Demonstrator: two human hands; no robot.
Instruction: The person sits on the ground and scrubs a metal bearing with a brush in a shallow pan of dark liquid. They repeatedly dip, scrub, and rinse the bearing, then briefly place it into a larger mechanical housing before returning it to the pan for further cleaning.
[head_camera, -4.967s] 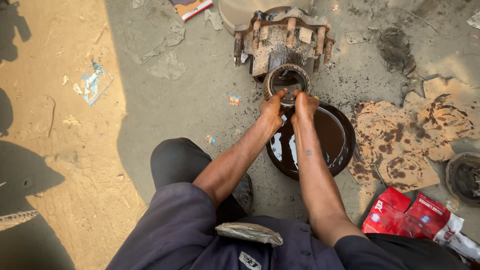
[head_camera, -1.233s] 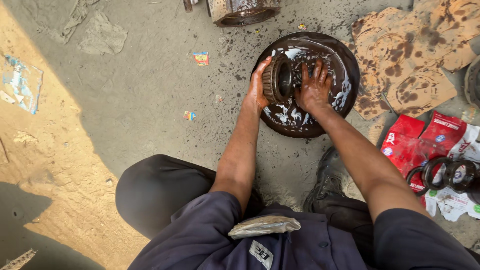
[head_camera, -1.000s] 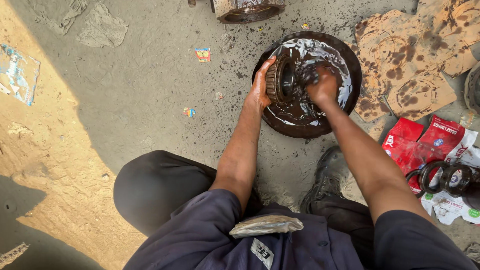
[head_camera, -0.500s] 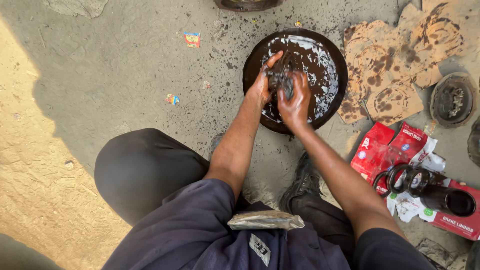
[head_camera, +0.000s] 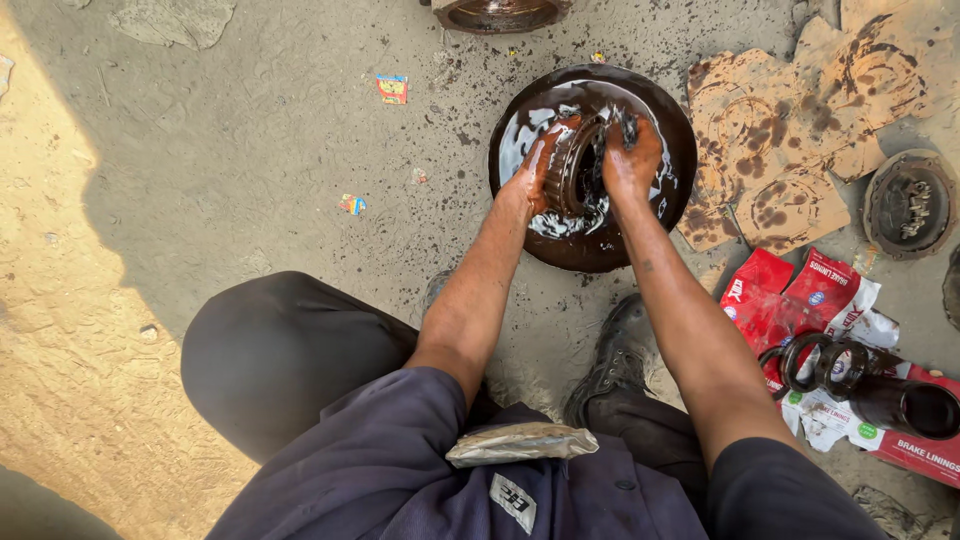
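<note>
A round dark basin (head_camera: 520, 100) of oily, foamy liquid sits on the sandy ground in front of me. Both of my hands are in it. My left hand (head_camera: 535, 170) holds the left side of a rusty metal ring-shaped bearing part (head_camera: 575, 165), which stands on edge in the liquid. My right hand (head_camera: 632, 160) presses against its right side, fingers closed on something dark that I cannot make out. Both hands are wet with oil.
Oil-stained cardboard pieces (head_camera: 790, 120) lie right of the basin. A round metal part (head_camera: 910, 205) rests at the far right. Red packets (head_camera: 800, 300) and dark metal rings (head_camera: 830, 365) lie at lower right. A rusty hub (head_camera: 500, 12) is at the top edge. My boot (head_camera: 610, 360) is below the basin.
Five seconds ago I held the ring above the basin near the hub; now it is in the liquid. Over the last second my right hand moved around its right side.
</note>
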